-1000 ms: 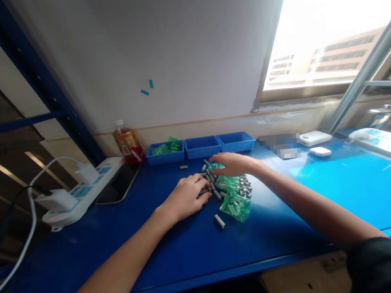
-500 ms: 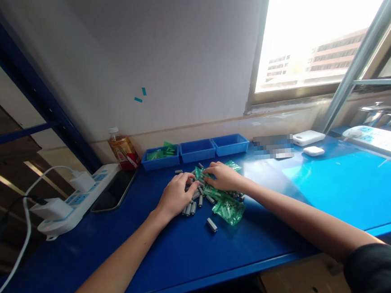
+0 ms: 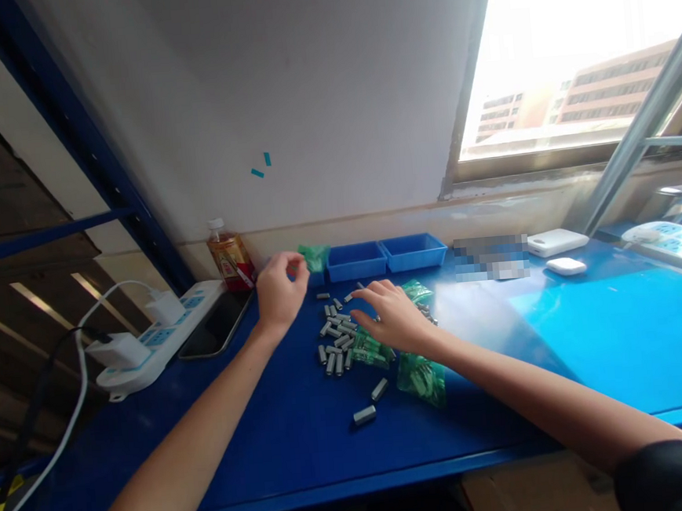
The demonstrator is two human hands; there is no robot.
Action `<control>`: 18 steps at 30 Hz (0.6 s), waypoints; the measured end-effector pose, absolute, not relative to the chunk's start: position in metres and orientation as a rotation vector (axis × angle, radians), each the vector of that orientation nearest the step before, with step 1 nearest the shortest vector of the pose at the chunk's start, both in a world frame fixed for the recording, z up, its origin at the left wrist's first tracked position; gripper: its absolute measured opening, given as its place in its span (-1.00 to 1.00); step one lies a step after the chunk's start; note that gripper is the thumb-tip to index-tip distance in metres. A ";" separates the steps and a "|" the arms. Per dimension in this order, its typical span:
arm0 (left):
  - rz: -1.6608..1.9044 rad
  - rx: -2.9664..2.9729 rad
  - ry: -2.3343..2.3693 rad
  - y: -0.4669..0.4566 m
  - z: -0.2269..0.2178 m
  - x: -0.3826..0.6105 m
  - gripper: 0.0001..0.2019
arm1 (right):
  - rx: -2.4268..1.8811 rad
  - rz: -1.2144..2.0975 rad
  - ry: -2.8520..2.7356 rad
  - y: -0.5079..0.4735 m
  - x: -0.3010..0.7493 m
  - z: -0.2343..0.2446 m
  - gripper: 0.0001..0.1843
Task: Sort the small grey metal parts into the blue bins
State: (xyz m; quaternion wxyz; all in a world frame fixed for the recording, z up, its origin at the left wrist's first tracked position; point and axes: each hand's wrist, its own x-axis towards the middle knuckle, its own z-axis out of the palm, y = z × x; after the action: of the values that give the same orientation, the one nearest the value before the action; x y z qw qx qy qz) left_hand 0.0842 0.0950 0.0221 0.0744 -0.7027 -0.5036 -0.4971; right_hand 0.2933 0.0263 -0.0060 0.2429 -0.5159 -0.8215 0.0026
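Observation:
My left hand (image 3: 284,287) is raised at the left blue bin, thumb and forefinger pinched on a green plastic bag (image 3: 316,257) over that bin. Most of the left bin (image 3: 318,278) is hidden behind the hand and bag. My right hand (image 3: 391,314) is open, fingers spread low above the pile, with no object visible in it. Short grey metal spacers (image 3: 335,335) lie loose left of it. Several green bags lie under and beside it, among them a green bag with pieces inside (image 3: 422,379). Two spacers, one a front spacer (image 3: 364,417), lie nearer the table's front edge.
A middle blue bin (image 3: 357,272) and a right blue bin (image 3: 417,261) stand along the wall. At left are a drink bottle (image 3: 232,256), a phone (image 3: 217,326) and a power strip (image 3: 147,345) with cables. White cases (image 3: 558,242) sit at back right.
My left hand has moved from the pile up and left to the left bin with a green bag. My right hand has stayed over the pile. A second spacer now lies at the front.

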 end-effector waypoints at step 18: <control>-1.237 -3.029 -1.707 0.046 -0.006 0.099 -0.56 | -1.135 0.211 -2.303 0.009 0.309 -0.003 -0.53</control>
State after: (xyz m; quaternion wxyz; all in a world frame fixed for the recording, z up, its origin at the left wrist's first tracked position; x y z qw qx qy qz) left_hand 0.0994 0.0457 -0.0061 -0.2711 -0.7900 -0.4453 -0.3226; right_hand 0.3087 0.0091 -0.0029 0.2789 -0.4232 -0.8584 0.0788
